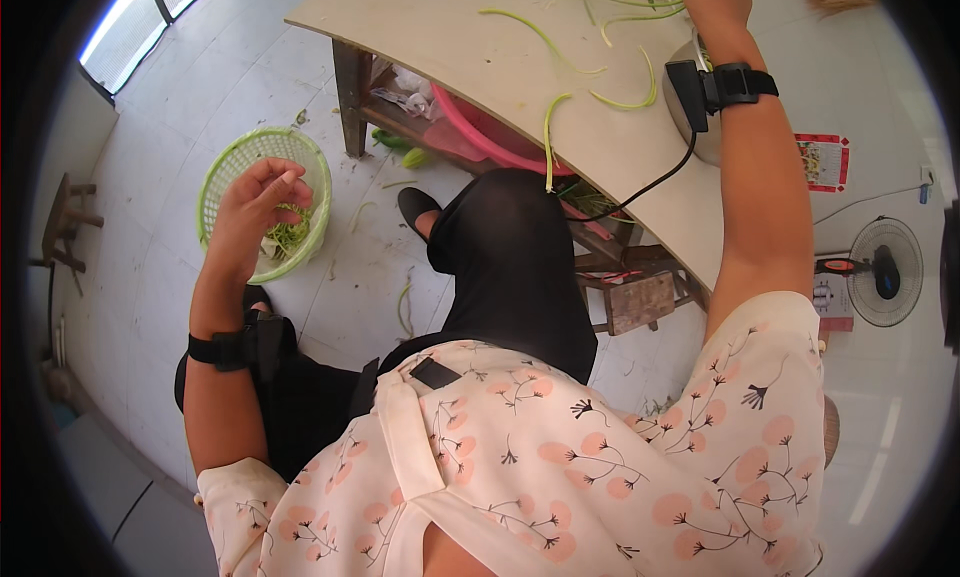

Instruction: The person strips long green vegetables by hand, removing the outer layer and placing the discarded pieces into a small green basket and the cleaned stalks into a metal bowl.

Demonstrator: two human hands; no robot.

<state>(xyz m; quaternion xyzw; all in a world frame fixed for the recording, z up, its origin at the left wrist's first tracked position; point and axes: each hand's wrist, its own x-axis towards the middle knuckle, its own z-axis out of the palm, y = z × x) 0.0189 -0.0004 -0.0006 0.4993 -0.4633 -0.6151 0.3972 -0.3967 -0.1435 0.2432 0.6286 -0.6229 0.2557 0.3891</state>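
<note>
My left hand [262, 202] hangs over a light green plastic basket [318, 167] on the floor, its fingers loosely bent and apart with nothing seen in them. Green stem scraps [290, 237] lie inside the basket. My right hand [716, 2] reaches the table's far right, at the picture's top edge. Its fingers look closed but are partly cut off, and a small orange-red bit shows beside them. Several thin green stems [632, 99] lie scattered on the pale tabletop [450, 27]. A metal bowl [682, 97] sits beneath my right wrist, partly hidden by the wrist strap.
Under the table are a pink basin [480, 127] and a small wooden stool [640, 302]. A green vegetable [414, 158] and stray stems lie on the tiled floor. A black cable [640, 197] runs from my right wrist. A fan [886, 271] stands at the right.
</note>
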